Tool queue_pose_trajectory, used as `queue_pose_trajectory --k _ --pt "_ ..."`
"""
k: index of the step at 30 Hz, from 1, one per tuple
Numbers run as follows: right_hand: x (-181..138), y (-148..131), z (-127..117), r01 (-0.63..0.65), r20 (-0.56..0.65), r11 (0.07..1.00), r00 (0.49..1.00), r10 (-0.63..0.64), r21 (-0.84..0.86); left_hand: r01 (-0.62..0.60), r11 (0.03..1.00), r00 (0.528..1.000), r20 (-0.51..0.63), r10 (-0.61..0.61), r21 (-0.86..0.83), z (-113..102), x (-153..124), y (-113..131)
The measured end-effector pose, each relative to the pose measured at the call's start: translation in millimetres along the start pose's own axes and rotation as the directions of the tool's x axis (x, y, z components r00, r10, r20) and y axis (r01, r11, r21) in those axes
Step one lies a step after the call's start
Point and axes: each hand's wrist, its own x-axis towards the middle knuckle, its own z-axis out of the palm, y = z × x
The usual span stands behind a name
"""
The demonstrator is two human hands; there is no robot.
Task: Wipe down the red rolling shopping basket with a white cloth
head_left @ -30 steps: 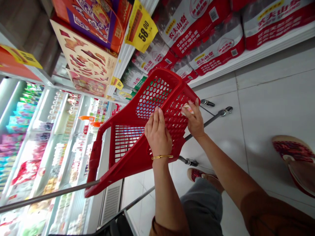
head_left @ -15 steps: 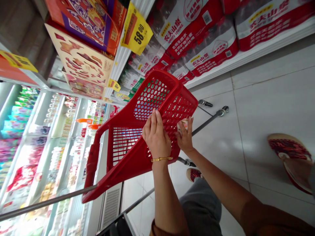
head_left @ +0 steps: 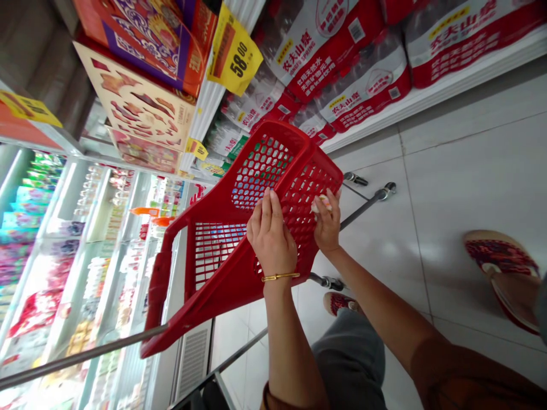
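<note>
A red plastic shopping cart [head_left: 205, 302] with perforated walls lies tipped in the head view. My left hand [head_left: 272, 233], with a gold bracelet at the wrist, grips the cart's rim, fingers close together over the edge; the thumb is hidden. Against the perforated wall on the right, my right hand [head_left: 328, 225] is closed on a small crumpled white cloth [head_left: 321, 203] with pinkish-orange patches. Fingers cover most of that cloth, so whether it is fabric or tissue I cannot tell.
Shrink-wrapped packs of water bottles [head_left: 363, 85] line a low shelf beside the cart. Gift boxes [head_left: 141, 108] and a yellow price tag [head_left: 237, 54] are at upper left. Cart casters [head_left: 387, 191] reach over the tiled floor [head_left: 465, 171]. A patterned shoe [head_left: 499, 256] stands at right.
My right hand has slid slightly up and to the right along the cart wall with the cloth, its fingers more curled. My left hand stays on the rim.
</note>
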Motion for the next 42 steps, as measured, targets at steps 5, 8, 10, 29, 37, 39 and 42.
queue_pose_trajectory --k 5,8,10,29,37,39,42 --pt "10 6 -1 0.034 -0.014 0.999 0.999 -0.034 -0.009 -0.01 1.0 1.0 0.0 0.01 0.005 1 1 -1" --pt "12 3 -5 0.032 -0.024 0.999 0.999 -0.032 -0.002 -0.003 1.0 1.0 0.001 0.003 0.003 1 1 0" --pt "16 -2 -10 0.026 -0.058 1.0 0.998 -0.027 -0.014 0.0 1.0 1.0 -0.002 0.0 -0.001 1 0 1" --pt "73 -31 10 0.156 0.146 0.986 0.978 -0.146 -0.057 0.004 0.999 1.0 -0.026 -0.005 -0.041 -1 -2 5" --pt "56 -16 0 0.217 0.063 0.976 0.974 -0.216 -0.02 0.001 0.998 0.999 -0.048 -0.004 -0.055 0 -2 5" --pt "52 -12 -2 0.229 0.058 0.973 0.972 -0.226 -0.037 -0.003 0.998 0.998 -0.057 -0.001 -0.067 1 -2 5" --pt "46 -5 -6 0.225 0.055 0.974 0.973 -0.224 -0.017 -0.005 0.997 0.998 -0.066 0.001 -0.073 1 -2 5"
